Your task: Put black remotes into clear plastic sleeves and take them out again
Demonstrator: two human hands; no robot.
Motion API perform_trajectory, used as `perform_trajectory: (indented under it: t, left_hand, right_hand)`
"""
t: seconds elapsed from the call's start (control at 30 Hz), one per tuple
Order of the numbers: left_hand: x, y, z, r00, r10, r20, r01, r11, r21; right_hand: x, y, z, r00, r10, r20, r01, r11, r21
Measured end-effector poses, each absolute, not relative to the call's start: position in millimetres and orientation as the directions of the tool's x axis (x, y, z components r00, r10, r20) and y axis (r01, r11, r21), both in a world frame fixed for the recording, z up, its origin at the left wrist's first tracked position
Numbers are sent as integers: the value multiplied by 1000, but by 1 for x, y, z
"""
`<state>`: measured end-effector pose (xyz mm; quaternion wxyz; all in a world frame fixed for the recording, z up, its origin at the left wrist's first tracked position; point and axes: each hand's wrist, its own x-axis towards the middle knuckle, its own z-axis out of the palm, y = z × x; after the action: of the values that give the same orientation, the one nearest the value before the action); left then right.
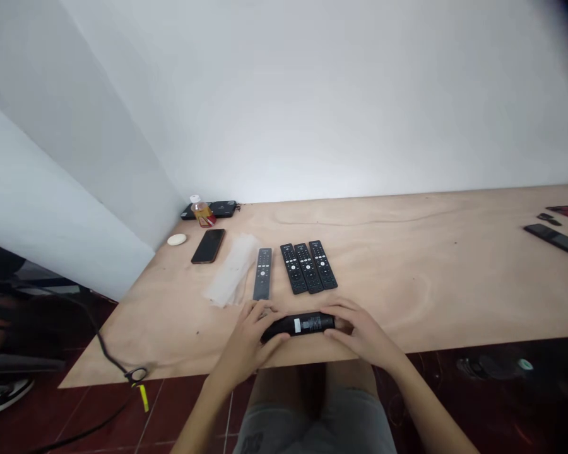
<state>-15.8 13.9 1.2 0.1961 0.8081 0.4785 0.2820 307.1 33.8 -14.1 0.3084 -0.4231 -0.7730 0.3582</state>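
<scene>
A black remote control [307, 323] lies crosswise near the table's front edge, its labelled back facing up. My left hand [253, 334] grips its left end, and my right hand [357, 328] has thumb and fingers around the right end. Beyond my left hand a remote in a clear plastic sleeve [263, 272] lies buttons up. Just right of it, three bare black remotes [307, 268] rest side by side, buttons up. Flat translucent plastic sleeves [234, 271] are piled to the left.
At the back left stand a drink bottle [202, 212] and black boxes [223, 209]. A smartphone [208, 246] and a white round object [177, 239] lie nearby. A dark flat device [556, 239] is far right. A cable [104, 347] hangs past the table's left edge.
</scene>
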Motion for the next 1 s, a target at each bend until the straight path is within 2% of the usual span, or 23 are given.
perform_trajectory:
  t: [0.07, 0.23, 0.33, 0.53, 0.7, 1.0]
  left_hand:
    - [-18, 13, 0, 385, 878, 283, 666, -477, 574]
    - [-36, 10, -1, 322, 906, 276, 618, -422, 663]
    - [-41, 9, 0, 287, 914, 285, 618, -404, 674]
    - [-14, 16, -2, 396, 875, 278, 632, -479, 609]
    - [-4, 19, -2, 399, 874, 277, 636, -481, 604]
    - [-1, 19, -1, 442, 863, 245, 534, -473, 701]
  right_hand:
    - [308, 33, -15, -453, 874, 177, 436, 390, -811]
    - [308, 31, -14, -447, 872, 200, 416, 401, -816]
    - [307, 32, -13, -449, 865, 222, 406, 419, -812]
    - [307, 32, -9, -499, 834, 237, 408, 467, -785]
    - [307, 33, -7, -519, 819, 245, 405, 488, -773]
    - [307, 33, -11, -530, 794, 299, 391, 542, -744]
